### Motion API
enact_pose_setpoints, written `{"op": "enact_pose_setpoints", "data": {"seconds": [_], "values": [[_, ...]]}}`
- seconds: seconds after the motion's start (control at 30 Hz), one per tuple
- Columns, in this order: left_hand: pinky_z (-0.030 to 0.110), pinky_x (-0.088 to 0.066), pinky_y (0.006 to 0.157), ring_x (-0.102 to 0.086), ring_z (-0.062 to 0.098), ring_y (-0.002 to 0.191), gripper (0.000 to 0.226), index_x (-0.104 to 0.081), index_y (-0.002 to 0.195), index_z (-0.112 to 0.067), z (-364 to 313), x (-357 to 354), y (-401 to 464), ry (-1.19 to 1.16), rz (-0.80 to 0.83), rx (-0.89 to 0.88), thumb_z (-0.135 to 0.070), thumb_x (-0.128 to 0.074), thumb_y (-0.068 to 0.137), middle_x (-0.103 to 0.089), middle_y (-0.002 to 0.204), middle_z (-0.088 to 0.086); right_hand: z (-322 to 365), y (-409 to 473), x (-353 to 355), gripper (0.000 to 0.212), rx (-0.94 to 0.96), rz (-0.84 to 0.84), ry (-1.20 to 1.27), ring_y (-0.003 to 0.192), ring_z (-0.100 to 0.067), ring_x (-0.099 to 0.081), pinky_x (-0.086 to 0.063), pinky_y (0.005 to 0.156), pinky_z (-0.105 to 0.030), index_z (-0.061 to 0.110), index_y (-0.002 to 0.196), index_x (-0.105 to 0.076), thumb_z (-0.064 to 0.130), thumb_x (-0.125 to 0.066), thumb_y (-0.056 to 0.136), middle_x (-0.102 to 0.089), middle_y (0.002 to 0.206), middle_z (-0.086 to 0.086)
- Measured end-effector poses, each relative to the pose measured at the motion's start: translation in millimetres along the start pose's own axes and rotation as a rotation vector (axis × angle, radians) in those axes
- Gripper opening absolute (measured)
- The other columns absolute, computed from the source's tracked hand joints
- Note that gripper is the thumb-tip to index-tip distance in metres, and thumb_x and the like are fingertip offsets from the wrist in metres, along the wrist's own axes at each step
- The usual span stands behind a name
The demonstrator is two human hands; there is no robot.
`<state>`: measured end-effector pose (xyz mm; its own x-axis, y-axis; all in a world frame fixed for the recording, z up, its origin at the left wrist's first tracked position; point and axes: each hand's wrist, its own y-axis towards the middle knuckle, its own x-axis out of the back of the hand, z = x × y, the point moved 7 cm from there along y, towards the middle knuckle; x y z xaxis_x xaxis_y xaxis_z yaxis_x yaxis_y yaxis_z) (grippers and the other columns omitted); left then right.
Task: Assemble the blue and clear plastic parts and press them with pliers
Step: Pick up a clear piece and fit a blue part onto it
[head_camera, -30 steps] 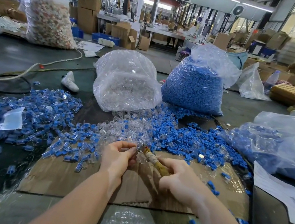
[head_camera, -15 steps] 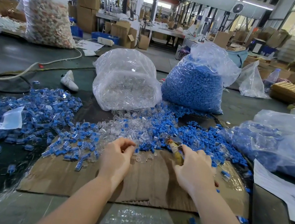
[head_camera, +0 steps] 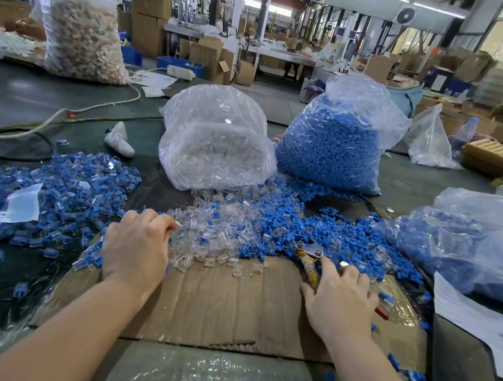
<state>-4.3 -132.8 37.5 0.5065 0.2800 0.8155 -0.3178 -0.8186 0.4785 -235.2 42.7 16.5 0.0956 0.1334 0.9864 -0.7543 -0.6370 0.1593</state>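
Head view: my left hand (head_camera: 136,247) curls into the clear parts (head_camera: 218,235), grip unclear. My right hand (head_camera: 341,295) lies over the pliers (head_camera: 310,261) beside the blue parts (head_camera: 329,234), hold unclear. Both heaps overlap; I might grab 2 pieces.

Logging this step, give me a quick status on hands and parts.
Left hand fingers curled at the clear parts, grip unclear. Right hand holds the pliers on the cardboard. Blue parts loose ahead; nothing in the way.
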Motion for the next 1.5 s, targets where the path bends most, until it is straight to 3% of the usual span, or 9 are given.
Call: {"op": "enact_pose_setpoints", "data": {"seconds": [0.3, 0.47, 0.6, 0.7, 0.83, 1.0, 1.33, 1.5], "values": [[0.031, -0.028, 0.086, -0.039, 0.019, 0.105, 0.027, -0.060, 0.118, -0.028, 0, -11, -1, 0.094, 0.095, 0.009, -0.030, -0.046, 0.096, -0.054, 0.110, -0.004, 0, 0, 0, 0.062, 0.019, 0.004, -0.024, 0.127, -0.027, -0.035, -0.032, 0.102, -0.042, 0.028, 0.146, -0.023, 0.054, -0.041, 0.093, -0.038, 0.140, -0.009], [0.029, -0.030, 0.088, -0.039, 0.017, 0.100, 0.021, -0.066, 0.109, -0.020, -26, -10, -7, -0.128, 0.035, -0.050, -0.023, -0.059, 0.090, -0.056, 0.104, -0.003, -1, 2, 2, 0.055, 0.016, 0.016, -0.002, 0.125, -0.027, -0.037, -0.034, 0.099, -0.041, 0.028, 0.143, -0.029, 0.055, -0.031, 0.095, -0.042, 0.137, -0.008], [0.015, -0.029, 0.085, -0.039, 0.005, 0.093, 0.021, -0.064, 0.110, -0.016, -61, -23, -20, -0.326, 0.124, -0.201, -0.016, -0.057, 0.090, -0.056, 0.098, -0.006, 1, 5, 8, 0.046, 0.014, -0.002, 0.021, 0.120, -0.026, -0.041, -0.035, 0.095, -0.042, 0.027, 0.129, -0.046, 0.052, -0.024, 0.098, -0.048, 0.128, -0.006], [0.012, -0.027, 0.087, -0.038, 0.001, 0.096, 0.023, -0.061, 0.114, -0.019, -80, -35, -29, -0.366, 0.170, -0.259, -0.018, -0.054, 0.092, -0.050, 0.098, -0.011, 2, 8, 14, 0.037, 0.037, -0.056, 0.050, 0.116, -0.023, -0.044, -0.037, 0.094, -0.039, 0.024, 0.119, -0.052, 0.045, -0.029, 0.099, -0.051, 0.123, -0.004], [0.017, -0.023, 0.104, -0.032, 0.004, 0.114, 0.034, -0.050, 0.129, -0.025, -91, -50, -37, -0.305, 0.214, -0.274, -0.027, -0.048, 0.094, -0.045, 0.120, -0.008, -3, 21, 19, 0.022, 0.054, -0.092, 0.099, 0.106, -0.022, -0.048, -0.043, 0.089, -0.033, 0.016, 0.114, -0.051, 0.022, -0.036, 0.099, -0.054, 0.114, -0.006], [0.026, -0.010, 0.113, -0.016, 0.011, 0.134, 0.043, -0.037, 0.139, -0.029, -88, -64, -44, -0.228, 0.280, -0.245, -0.032, -0.041, 0.097, -0.028, 0.144, -0.006, -9, 38, 15, 0.026, 0.054, -0.024, 0.088, 0.109, -0.023, -0.047, -0.041, 0.090, -0.031, 0.011, 0.118, -0.049, 0.006, -0.045, 0.092, -0.054, 0.115, -0.008], [0.028, -0.012, 0.114, -0.013, 0.012, 0.136, 0.042, -0.039, 0.139, -0.027, -86, -69, -43, -0.264, 0.304, -0.245, -0.035, -0.033, 0.099, -0.024, 0.148, -0.006, 4, 59, 0, 0.042, 0.122, 0.078, 0.036, 0.126, -0.027, -0.040, -0.040, 0.098, -0.036, 0.011, 0.133, -0.041, 0.001, -0.043, 0.092, -0.046, 0.135, -0.008], [0.028, -0.014, 0.114, -0.017, 0.011, 0.135, 0.039, -0.049, 0.132, -0.023, -86, -68, -44, -0.301, 0.302, -0.236, -0.036, -0.036, 0.098, -0.028, 0.145, -0.006, 3, 65, 1, 0.032, 0.122, 0.059, 0.000, 0.114, -0.027, -0.046, -0.043, 0.086, -0.034, 0.012, 0.116, -0.056, -0.002, -0.044, 0.090, -0.057, 0.118, -0.007]]}}
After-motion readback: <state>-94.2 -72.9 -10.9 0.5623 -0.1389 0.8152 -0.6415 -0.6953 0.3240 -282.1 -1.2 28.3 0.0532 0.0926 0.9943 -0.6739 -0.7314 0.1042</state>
